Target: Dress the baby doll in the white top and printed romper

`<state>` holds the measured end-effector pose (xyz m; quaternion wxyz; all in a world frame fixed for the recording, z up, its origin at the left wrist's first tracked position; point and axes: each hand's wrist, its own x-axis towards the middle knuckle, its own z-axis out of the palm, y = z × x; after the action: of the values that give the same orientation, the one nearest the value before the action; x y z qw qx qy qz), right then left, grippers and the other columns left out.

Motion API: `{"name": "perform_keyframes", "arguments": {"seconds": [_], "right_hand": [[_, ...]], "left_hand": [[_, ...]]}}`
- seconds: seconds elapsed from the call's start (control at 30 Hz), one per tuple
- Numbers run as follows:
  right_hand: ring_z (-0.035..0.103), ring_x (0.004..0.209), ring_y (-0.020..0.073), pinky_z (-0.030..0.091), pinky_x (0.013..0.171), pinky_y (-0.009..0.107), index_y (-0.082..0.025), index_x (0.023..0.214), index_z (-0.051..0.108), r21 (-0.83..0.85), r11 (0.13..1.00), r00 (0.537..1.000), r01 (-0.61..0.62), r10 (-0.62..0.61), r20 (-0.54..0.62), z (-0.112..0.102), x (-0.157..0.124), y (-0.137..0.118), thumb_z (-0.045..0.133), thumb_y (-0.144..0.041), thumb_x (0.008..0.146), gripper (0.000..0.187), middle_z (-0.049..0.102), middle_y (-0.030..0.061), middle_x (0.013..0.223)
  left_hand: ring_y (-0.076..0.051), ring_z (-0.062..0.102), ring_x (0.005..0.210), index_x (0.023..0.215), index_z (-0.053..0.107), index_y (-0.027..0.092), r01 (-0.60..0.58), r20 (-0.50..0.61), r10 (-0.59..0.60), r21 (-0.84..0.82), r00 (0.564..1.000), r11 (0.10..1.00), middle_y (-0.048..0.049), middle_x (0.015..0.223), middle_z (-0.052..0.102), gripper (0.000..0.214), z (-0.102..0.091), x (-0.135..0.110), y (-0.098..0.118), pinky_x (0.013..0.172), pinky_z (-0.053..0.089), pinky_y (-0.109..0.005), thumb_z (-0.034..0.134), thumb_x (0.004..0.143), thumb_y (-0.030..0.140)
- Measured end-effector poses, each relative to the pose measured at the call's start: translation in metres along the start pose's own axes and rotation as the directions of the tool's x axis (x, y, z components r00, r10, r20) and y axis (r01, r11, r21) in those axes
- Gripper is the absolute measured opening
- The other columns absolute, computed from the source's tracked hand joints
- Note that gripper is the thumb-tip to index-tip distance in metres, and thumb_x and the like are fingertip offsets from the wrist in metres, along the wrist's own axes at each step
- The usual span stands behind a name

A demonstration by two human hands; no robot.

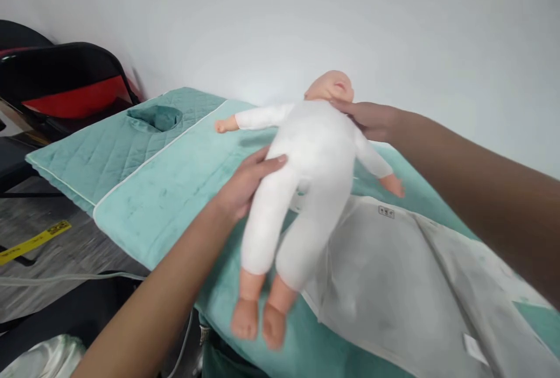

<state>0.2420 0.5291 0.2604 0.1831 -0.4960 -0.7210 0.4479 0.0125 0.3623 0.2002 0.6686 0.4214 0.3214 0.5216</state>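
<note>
A baby doll (317, 139) with a white soft body and bare plastic head, hands and feet is held face up above a teal mattress (144, 191). Its head points toward the wall, its legs toward me, and its arms spread sideways. My left hand (249, 182) grips the doll at the hip and upper thigh, thumb on top and the other fingers partly hidden beneath. At its neck and shoulder, my right hand (371, 118) supports it, with most fingers hidden behind. Under and right of the legs lies an opened pale grey cloth (385, 284) with a printed label.
A quilted teal piece (109, 139) with a rolled opening covers the bed's far left. Black-and-red chairs (74, 86) stand at left beside a white wall (219, 28). A crumpled white item (48, 357) sits lower left, near a cable (74, 277) and yellow floor tape (35, 242).
</note>
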Motion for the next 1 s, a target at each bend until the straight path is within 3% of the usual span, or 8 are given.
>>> {"name": "perform_keyframes", "arguments": {"seconds": [0.1, 0.23, 0.37, 0.57, 0.7, 0.77, 0.87, 1.0], "right_hand": [[0.063, 0.110, 0.0212, 0.055, 0.087, 0.032, -0.010, 0.131, 0.053, 0.105, 0.974, 0.975, -0.201, 0.188, 0.119, -0.025, -0.057, 0.019, 0.041, -0.057, 0.097, 0.059, 0.064, 0.0152, 0.124], [0.063, 0.109, 0.0257, 0.056, 0.082, 0.030, -0.012, 0.126, 0.058, 0.128, 0.958, 0.966, -0.256, 0.257, 0.010, -0.039, -0.131, 0.058, 0.048, -0.056, 0.093, 0.056, 0.062, 0.0193, 0.127], [0.065, 0.104, 0.0287, 0.056, 0.078, 0.033, -0.014, 0.125, 0.059, 0.097, 0.950, 0.939, -0.296, 0.308, -0.151, -0.033, -0.183, 0.095, 0.055, -0.060, 0.087, 0.060, 0.063, 0.0197, 0.124], [0.063, 0.103, 0.0302, 0.051, 0.080, 0.035, -0.020, 0.142, 0.041, -0.182, 0.909, 0.864, -0.374, 0.271, -0.425, -0.019, -0.214, 0.127, 0.051, -0.070, 0.083, 0.078, 0.059, 0.0188, 0.130], [0.062, 0.087, 0.0320, 0.047, 0.078, 0.042, -0.016, 0.142, 0.037, -0.578, 0.721, 0.864, -0.382, 0.057, -0.500, -0.011, -0.224, 0.108, 0.040, -0.067, 0.088, 0.075, 0.065, 0.0180, 0.108], [0.060, 0.091, 0.0320, 0.045, 0.077, 0.042, -0.017, 0.131, 0.048, -0.727, 0.615, 0.878, -0.305, -0.114, -0.465, -0.001, -0.223, 0.093, 0.037, -0.062, 0.091, 0.061, 0.063, 0.0171, 0.109], [0.054, 0.107, 0.0305, 0.044, 0.085, 0.040, -0.018, 0.122, 0.053, -0.826, 0.559, 0.899, -0.074, -0.321, -0.297, 0.025, -0.208, 0.073, 0.036, -0.046, 0.095, 0.043, 0.058, 0.0149, 0.122], [0.053, 0.107, 0.0298, 0.041, 0.088, 0.041, -0.016, 0.121, 0.054, -0.868, 0.485, 0.947, 0.111, -0.318, -0.056, 0.066, -0.172, 0.056, 0.041, -0.039, 0.095, 0.038, 0.059, 0.0145, 0.119]], "left_hand": [[-0.028, 0.068, 0.104, 0.135, 0.054, 0.018, 0.056, 0.031, -0.053, -0.099, 0.998, 0.994, -0.0128, 0.123, 0.066, 0.058, 0.052, -0.020, -0.023, 0.097, 0.052, -0.043, 0.071, 0.080, 0.030], [-0.028, 0.066, 0.107, 0.130, 0.057, 0.021, 0.140, 0.103, -0.121, -0.201, 0.987, 0.970, -0.0121, 0.126, 0.065, 0.054, 0.107, -0.045, -0.063, 0.097, 0.051, -0.042, 0.072, 0.079, 0.029], [-0.029, 0.064, 0.111, 0.127, 0.060, 0.021, 0.199, 0.137, -0.171, -0.235, 0.976, 0.951, -0.0123, 0.128, 0.063, 0.053, 0.138, -0.064, -0.098, 0.097, 0.051, -0.040, 0.073, 0.075, 0.025], [-0.027, 0.066, 0.105, 0.128, 0.059, 0.027, 0.258, 0.041, -0.256, -0.244, 0.966, 0.935, -0.0097, 0.125, 0.065, 0.058, 0.152, -0.074, -0.134, 0.091, 0.053, -0.039, 0.073, 0.072, 0.028], [-0.027, 0.065, 0.108, 0.134, 0.054, 0.024, 0.237, -0.016, -0.248, -0.236, 0.969, 0.942, -0.0114, 0.127, 0.064, 0.061, 0.148, -0.072, -0.148, 0.094, 0.051, -0.040, 0.071, 0.078, 0.040], [-0.027, 0.062, 0.114, 0.134, 0.055, 0.024, 0.214, -0.045, -0.229, -0.220, 0.972, 0.952, -0.0119, 0.131, 0.061, 0.059, 0.147, -0.072, -0.151, 0.098, 0.049, -0.038, 0.069, 0.080, 0.046], [-0.027, 0.059, 0.120, 0.130, 0.060, 0.026, 0.160, -0.046, -0.172, -0.204, 0.984, 0.966, -0.0107, 0.131, 0.061, 0.054, 0.148, -0.072, -0.153, 0.100, 0.048, -0.036, 0.062, 0.083, 0.053], [-0.028, 0.058, 0.122, 0.127, 0.063, 0.028, 0.141, -0.046, -0.153, -0.200, 0.987, 0.970, -0.0096, 0.128, 0.063, 0.052, 0.147, -0.071, -0.153, 0.099, 0.049, -0.035, 0.060, 0.082, 0.056]]}}
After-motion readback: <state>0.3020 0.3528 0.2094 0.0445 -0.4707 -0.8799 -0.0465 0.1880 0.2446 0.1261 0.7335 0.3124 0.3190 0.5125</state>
